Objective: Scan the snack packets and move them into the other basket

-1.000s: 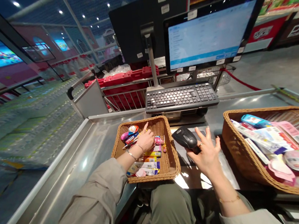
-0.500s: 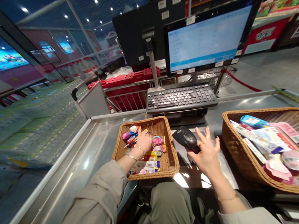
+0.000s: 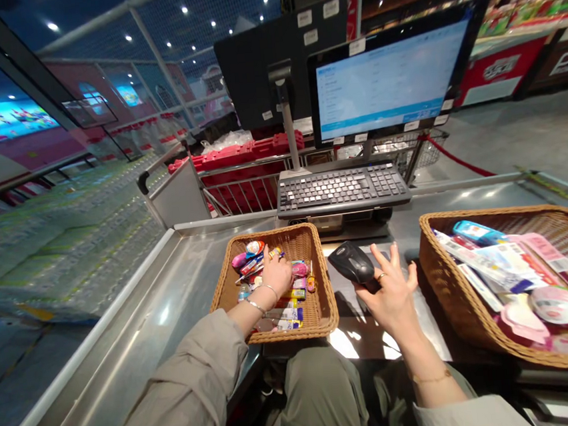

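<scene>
My left hand [image 3: 278, 275] reaches down into the smaller wicker basket [image 3: 331, 302], palm down over small packaged goods. Its index finger is stretched forward and nothing shows gripped; the fingertips' undersides are hidden. Near its fingers lie a round orange-and-blue item [image 3: 254, 248], a pink item [image 3: 299, 269] and a yellow packet [image 3: 296, 294]. In my right hand [image 3: 390, 290] is a black barcode scanner [image 3: 350, 261], its head tipped toward the basket. The thumb sits by the scanner's grip while the other fingers fan upward. Much of the grip is out of sight behind the hand.
A larger wicker basket [image 3: 447, 291] full of packaged goods stands at right. Behind the scanner are a keyboard [image 3: 342, 188] and a lit monitor [image 3: 387, 86]. The metal counter [image 3: 171, 297] runs left, with a trolley [image 3: 245, 183] beyond. Stacked bottles [image 3: 66, 241] stand far left.
My left hand has shifted slightly toward me and right inside the basket, uncovering more small items on its left. My right hand keeps the scanner in nearly the same pose. The view has turned slightly.
</scene>
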`<state>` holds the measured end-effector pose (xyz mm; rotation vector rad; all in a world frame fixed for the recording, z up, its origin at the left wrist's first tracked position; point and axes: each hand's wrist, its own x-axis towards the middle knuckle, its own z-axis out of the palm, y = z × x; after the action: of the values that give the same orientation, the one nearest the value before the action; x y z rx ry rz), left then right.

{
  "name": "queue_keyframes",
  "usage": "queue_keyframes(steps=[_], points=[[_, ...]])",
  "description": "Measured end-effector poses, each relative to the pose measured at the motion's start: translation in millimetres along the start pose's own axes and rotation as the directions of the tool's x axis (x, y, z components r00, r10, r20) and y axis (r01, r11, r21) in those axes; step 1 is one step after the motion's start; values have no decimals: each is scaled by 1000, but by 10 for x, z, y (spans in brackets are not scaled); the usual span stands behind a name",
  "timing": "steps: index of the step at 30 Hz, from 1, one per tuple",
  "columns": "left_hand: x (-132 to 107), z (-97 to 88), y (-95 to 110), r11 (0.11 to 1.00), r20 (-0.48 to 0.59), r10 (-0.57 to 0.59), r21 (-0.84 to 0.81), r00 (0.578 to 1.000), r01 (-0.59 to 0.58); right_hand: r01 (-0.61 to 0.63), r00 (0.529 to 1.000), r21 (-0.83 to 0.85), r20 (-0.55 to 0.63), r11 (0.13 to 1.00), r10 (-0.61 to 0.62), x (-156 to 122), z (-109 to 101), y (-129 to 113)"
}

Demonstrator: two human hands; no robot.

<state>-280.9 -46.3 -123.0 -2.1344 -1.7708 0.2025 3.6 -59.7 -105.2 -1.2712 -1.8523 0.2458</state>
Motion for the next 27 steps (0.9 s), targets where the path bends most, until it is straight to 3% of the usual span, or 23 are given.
queue_keyframes(steps=[8,16,27], points=[[-21,-74,-17,1000,-24,-4,-20,1000,3,15,1000,-11,-6,1000,-15,-4,11,21],[-77,-389,-109,1000,-95,9,14,995,-7,23,999,-11,-26,1000,-23,-10,13,26],[-290,-813,-293,982,-231,-185,-92,955,168,31,999,-14,-40,999,-31,-23,-19,25]])
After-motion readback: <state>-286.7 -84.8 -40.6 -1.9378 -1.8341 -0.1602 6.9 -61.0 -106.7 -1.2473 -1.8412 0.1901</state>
